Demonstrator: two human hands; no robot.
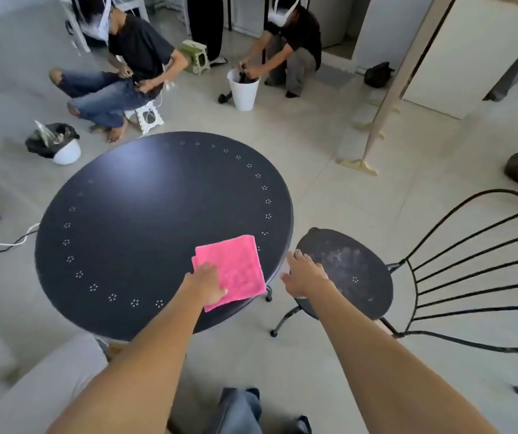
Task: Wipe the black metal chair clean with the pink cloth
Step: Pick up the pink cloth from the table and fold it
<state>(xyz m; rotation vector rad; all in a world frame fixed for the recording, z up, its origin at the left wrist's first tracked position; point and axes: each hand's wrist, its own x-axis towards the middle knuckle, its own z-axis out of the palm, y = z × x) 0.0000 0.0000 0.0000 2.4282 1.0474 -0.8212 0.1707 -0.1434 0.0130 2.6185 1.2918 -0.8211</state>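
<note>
A folded pink cloth (232,270) lies near the right edge of the round black metal table (132,220). My left hand (208,285) rests on the cloth's near left corner, fingers curled over it. The black metal chair (355,270) stands to the right of the table, its round seat dusty with pale smudges, its wire back (470,277) fanning to the right. My right hand (305,274) lies on the left edge of the seat with the fingers spread.
Two people crouch on the floor beyond the table, one beside a white bucket (244,90). A bin with a black bag (54,145) sits at the far left. A cable (4,244) runs along the floor on the left. A wooden frame (373,142) stands at the right.
</note>
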